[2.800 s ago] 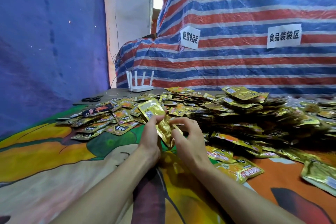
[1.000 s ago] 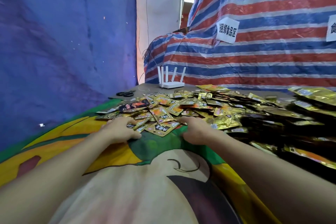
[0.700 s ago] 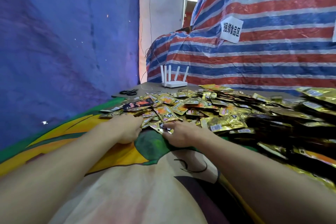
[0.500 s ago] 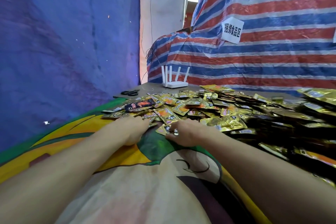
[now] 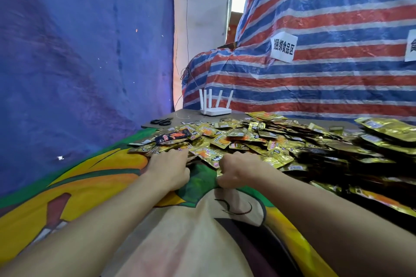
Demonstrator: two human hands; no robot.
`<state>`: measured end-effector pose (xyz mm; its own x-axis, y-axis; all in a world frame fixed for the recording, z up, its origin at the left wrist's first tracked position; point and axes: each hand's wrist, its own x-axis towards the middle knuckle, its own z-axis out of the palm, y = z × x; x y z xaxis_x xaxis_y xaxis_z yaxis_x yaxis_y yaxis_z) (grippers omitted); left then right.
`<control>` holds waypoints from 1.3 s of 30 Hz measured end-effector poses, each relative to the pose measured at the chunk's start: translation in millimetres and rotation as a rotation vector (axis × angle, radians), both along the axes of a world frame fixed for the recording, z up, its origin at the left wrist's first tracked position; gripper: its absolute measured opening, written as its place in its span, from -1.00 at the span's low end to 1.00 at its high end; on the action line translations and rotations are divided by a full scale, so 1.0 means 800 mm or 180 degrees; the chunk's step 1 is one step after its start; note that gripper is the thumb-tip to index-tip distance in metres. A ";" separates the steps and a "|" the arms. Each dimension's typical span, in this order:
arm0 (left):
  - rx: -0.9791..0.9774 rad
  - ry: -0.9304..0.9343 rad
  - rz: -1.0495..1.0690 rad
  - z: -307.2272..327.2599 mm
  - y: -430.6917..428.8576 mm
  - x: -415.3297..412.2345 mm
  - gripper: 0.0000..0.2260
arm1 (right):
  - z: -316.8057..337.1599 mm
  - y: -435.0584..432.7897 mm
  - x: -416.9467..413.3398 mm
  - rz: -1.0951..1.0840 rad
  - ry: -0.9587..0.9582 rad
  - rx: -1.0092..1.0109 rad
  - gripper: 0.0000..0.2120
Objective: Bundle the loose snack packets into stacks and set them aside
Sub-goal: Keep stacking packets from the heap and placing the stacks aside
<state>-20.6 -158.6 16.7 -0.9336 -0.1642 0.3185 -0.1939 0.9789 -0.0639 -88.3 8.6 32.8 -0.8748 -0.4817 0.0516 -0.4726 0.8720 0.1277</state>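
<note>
1. Mostly, the snack packets (image 5: 247, 139) are lying loose in a heap just beyond both hands, spreading off past the right one. No finished bundle is showing.
2. Left hand (image 5: 167, 165) is lying palm-down, fingers stretching flat onto the heap's near edge, gripping nothing visible.
3. Right hand (image 5: 236, 171) is curling tightly, seemingly pinching a gold packet's edge.
4. Nearly all the bundling is seemingly still waiting.

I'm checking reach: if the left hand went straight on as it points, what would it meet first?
The left hand points into the gold snack packets at the pile's edge; it seems to touch them, depth unclear.
</note>
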 end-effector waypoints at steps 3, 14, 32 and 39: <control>0.0215 0.0148 0.0104 -0.020 0.009 0.004 -0.79 | -0.010 -0.010 -0.012 -0.0161 0.0361 -0.0242 -0.63; 0.0383 0.0436 0.0221 -0.037 0.012 0.004 -0.69 | -0.012 -0.049 -0.033 0.0232 0.0018 -0.0292 -0.85; 0.0351 0.0302 0.0211 -0.036 0.013 0.006 -0.61 | -0.005 -0.007 0.007 -0.0218 0.0130 -0.0055 -0.75; 0.0336 0.0443 0.0243 -0.036 0.013 0.007 -0.65 | 0.019 0.002 0.008 0.0112 -0.0115 0.0361 -0.77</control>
<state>-15.4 -148.2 -12.3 -0.8653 -0.2721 0.4210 -0.2676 0.9609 0.0710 -82.2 10.4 48.1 -0.8576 -0.5130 -0.0363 -0.5087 0.8357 0.2070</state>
